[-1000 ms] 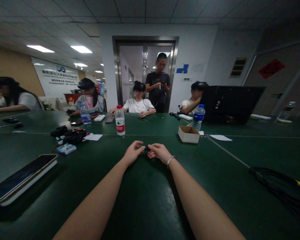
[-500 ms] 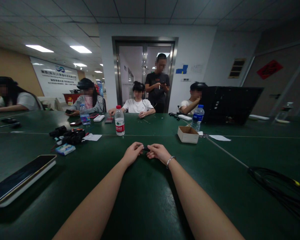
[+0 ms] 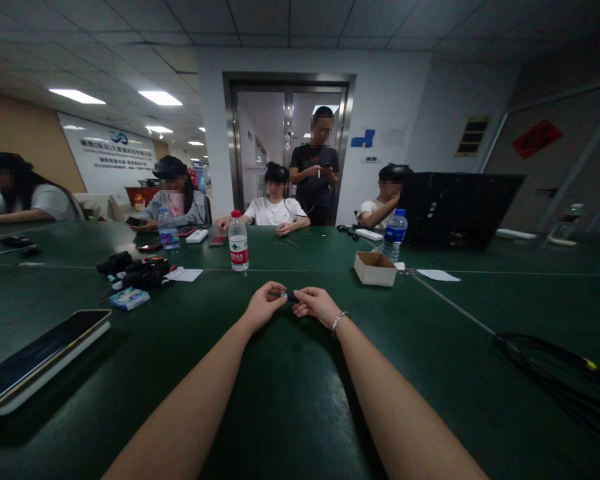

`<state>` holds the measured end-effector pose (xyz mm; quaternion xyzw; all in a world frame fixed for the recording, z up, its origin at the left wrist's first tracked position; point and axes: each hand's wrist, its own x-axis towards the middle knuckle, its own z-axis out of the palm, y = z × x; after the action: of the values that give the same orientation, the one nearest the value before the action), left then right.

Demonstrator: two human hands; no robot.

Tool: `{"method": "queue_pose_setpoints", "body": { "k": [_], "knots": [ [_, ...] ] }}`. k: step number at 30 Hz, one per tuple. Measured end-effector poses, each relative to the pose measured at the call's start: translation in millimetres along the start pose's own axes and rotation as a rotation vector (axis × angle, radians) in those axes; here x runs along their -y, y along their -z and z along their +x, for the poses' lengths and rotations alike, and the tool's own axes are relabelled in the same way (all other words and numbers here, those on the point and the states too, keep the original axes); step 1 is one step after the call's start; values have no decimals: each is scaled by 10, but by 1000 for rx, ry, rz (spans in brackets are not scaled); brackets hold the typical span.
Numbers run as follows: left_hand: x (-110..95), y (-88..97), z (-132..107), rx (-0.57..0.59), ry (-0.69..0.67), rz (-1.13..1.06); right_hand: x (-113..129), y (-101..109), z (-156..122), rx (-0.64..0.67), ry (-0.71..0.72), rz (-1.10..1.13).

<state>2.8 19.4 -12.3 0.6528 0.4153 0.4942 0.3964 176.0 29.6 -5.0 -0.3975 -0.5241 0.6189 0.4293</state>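
Observation:
My left hand (image 3: 264, 305) and my right hand (image 3: 316, 304) meet over the green table (image 3: 290, 400), fingertips pinched together. Between them they grip a small dark object (image 3: 291, 296), too small to name. A metal bracelet (image 3: 340, 322) circles my right wrist. Both forearms stretch forward from the bottom edge.
A red-labelled water bottle (image 3: 239, 242) and a small cardboard box (image 3: 375, 268) stand beyond my hands. A phone on a white pad (image 3: 40, 357) lies at left, black gear (image 3: 135, 272) behind it, black cables (image 3: 555, 373) at right. Several people sit across; one stands at the door.
Both hands stay pinched on the small dark object and have barely shifted. The view has drifted slightly.

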Motion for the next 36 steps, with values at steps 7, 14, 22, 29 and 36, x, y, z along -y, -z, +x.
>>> {"method": "queue_pose_setpoints", "body": {
  "k": [7, 14, 22, 29, 36],
  "knots": [
    [24, -49, 20, -37, 144, 28, -8, -5, 4, -3, -2, -3],
    [50, -30, 9, -9, 57, 12, 4, -1, -3, -2, -2, -5],
    [65, -13, 6, -8, 8, -7, 2, -2, -3, -3, 4, -13],
    [4, -17, -1, -15, 17, -14, 10, -13, 5, -11, -14, -13],
    [-2, -27, 11, -6, 69, -6, 8, -9, -13, 4, -3, -12]
  ]
}}
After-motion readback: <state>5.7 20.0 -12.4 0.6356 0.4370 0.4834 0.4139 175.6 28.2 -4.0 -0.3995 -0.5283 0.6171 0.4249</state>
